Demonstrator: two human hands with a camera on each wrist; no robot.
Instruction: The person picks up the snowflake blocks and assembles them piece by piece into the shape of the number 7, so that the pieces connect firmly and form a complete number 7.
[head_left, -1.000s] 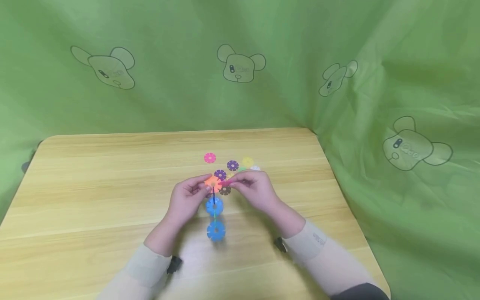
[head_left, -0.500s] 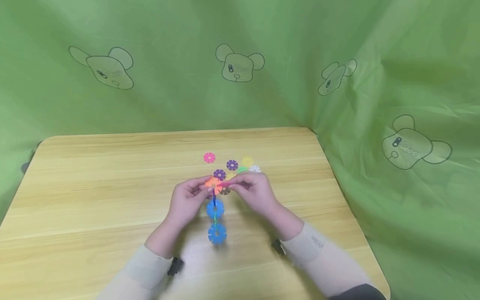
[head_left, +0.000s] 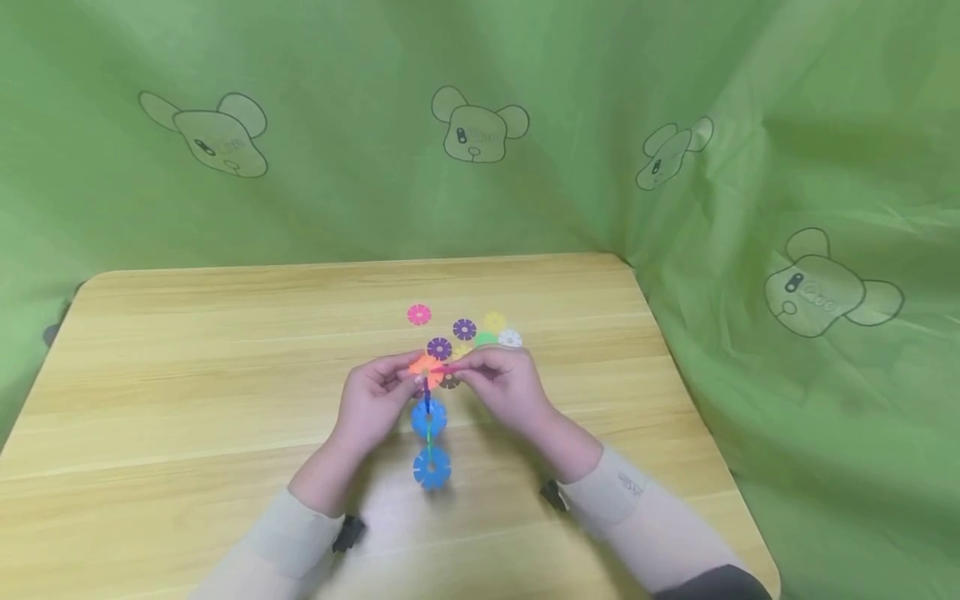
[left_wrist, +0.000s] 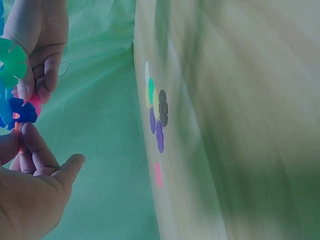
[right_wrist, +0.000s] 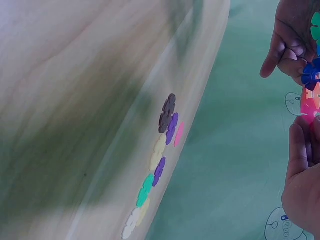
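My left hand [head_left: 377,400] pinches the orange notched disc [head_left: 424,372] at its left side, thumb in front. From the right, my right hand [head_left: 504,385] pinches a pink notched disc [right_wrist: 309,106] seen edge-on in the head view, meeting the orange one's right side. Below the orange disc runs a joined chain: a dark blue disc [left_wrist: 22,111] on edge, a light blue disc [head_left: 428,418], a green disc [left_wrist: 12,62] on edge, and another light blue disc [head_left: 432,467] nearest me. How deep the pink disc sits in the orange slot is hard to see.
Loose discs lie on the wooden table [head_left: 225,375] beyond my hands: pink [head_left: 419,315], two purple [head_left: 464,329], white [head_left: 510,337], green [head_left: 486,338], yellow [head_left: 495,320] and dark brown [right_wrist: 168,113]. A green curtain [head_left: 337,208] surrounds the table's far and right sides.
Both hands keep their grips on the orange and pink discs. The hanging chain of blue discs has swung slightly toward me, and the right hand has shifted a little.
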